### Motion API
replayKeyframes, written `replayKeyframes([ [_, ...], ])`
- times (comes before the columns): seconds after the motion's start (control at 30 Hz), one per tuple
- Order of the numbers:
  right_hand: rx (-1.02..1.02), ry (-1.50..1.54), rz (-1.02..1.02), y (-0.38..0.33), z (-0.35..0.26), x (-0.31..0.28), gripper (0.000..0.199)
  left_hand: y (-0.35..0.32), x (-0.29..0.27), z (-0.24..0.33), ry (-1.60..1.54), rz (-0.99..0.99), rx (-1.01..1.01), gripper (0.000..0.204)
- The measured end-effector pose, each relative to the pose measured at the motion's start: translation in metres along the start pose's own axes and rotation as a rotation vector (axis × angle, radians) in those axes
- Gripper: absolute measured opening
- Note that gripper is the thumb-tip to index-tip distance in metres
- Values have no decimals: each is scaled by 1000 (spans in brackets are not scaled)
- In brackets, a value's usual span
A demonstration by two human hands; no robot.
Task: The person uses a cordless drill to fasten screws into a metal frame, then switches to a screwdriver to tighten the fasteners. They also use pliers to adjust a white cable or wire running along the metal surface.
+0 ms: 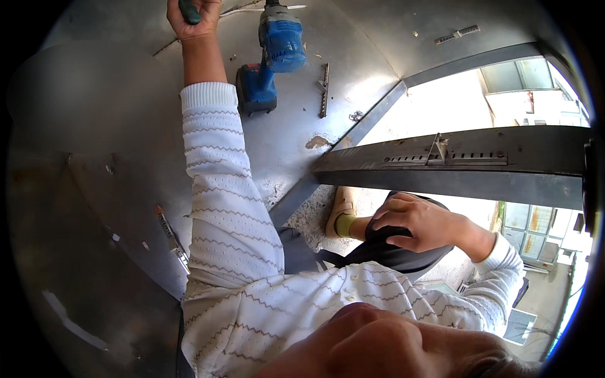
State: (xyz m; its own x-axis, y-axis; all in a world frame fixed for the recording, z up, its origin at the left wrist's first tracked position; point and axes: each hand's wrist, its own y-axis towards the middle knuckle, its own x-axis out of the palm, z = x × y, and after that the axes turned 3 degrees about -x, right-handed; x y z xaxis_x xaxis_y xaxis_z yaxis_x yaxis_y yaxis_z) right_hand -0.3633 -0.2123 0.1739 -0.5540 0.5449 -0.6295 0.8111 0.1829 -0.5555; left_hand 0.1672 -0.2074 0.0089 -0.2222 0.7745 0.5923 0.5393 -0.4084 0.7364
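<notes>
At the top edge, my left hand (194, 28) is stretched far out over the metal surface, palm partly showing. Its fingers curl round a dark green, rounded piece (189, 11); the frame cuts off the rest, so its kind does not show. A blue cordless drill (282, 47) lies just right of that hand, apart from it, with its battery end toward me. My right hand (419, 220) rests on my dark-trousered knee, fingers spread and slightly bent, holding nothing.
Grey sheet metal (353, 69) curves around me. A metal beam (548, 154) crosses at right, bearing a slotted strip (463, 159). Smaller slotted strips lie on the sheet (324, 91) and at upper right (457, 34). Another strip (170, 236) sits left of my left sleeve.
</notes>
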Motion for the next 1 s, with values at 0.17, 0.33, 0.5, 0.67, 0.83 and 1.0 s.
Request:
replayKeyframes([
  [0.17, 416, 167, 114, -48, 81, -53, 45, -1, 15, 5, 48, 63, 38, 38],
  [0.33, 170, 456, 469, 42, 158, -112, 46, 7, -22, 3, 75, 66, 119, 38],
  [0.5, -63, 385, 376, 205, 167, -129, 84, 4, -15, 4, 171, 102, 98, 36],
  [0.67, -406, 539, 588, 305, 151, -92, 81, 9, -22, 5, 296, 86, 82, 36],
  [0.83, -436, 292, 922, 340, 158, -57, 34, -5, -18, -15, 157, 176, 88, 41],
  [1.0, -427, 301, 930, 345, 147, -52, 17, -11, -2, 0, 179, 143, 80, 44],
])
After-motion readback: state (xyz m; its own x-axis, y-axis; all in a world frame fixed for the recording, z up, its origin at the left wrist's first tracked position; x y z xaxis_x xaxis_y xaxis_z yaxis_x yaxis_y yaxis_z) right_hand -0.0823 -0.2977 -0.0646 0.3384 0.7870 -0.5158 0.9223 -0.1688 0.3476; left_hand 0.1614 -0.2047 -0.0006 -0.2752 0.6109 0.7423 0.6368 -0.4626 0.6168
